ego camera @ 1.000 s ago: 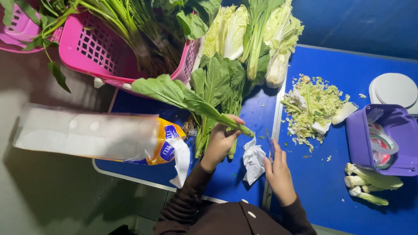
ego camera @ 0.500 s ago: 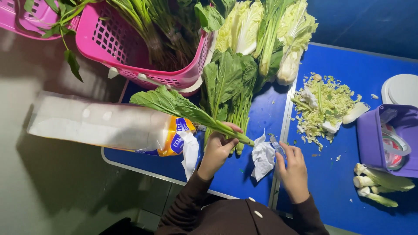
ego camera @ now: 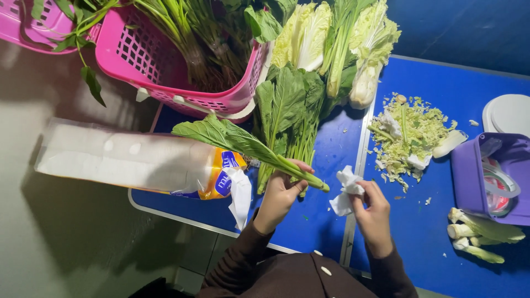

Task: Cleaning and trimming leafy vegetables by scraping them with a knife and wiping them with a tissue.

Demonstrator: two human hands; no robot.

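Observation:
My left hand [ego camera: 280, 194] grips the stalk of a leafy green vegetable [ego camera: 243, 144], whose broad leaf points up and left over a long clear pack of white tissue paper [ego camera: 127, 163]. In my right hand [ego camera: 372, 212] is a crumpled white tissue [ego camera: 346, 190], held just right of the stalk's cut end. Both hands hover above the blue table [ego camera: 320, 221] near its front edge. A bunch of similar greens [ego camera: 287, 110] lies just behind my left hand.
A pink basket [ego camera: 160, 66] full of greens stands at the back left, a second pink basket [ego camera: 27, 27] beyond it. Cabbages [ego camera: 331, 38] lie behind. Chopped cabbage scraps [ego camera: 411, 135] sit mid-right. A purple tub [ego camera: 488, 176], a white lid [ego camera: 508, 113] and cut stalks [ego camera: 480, 234] are on the right.
The view has shifted slightly. My left hand keeps the leafy stalk, now lying flatter, and my right hand has lifted the tissue up next to the stalk's end.

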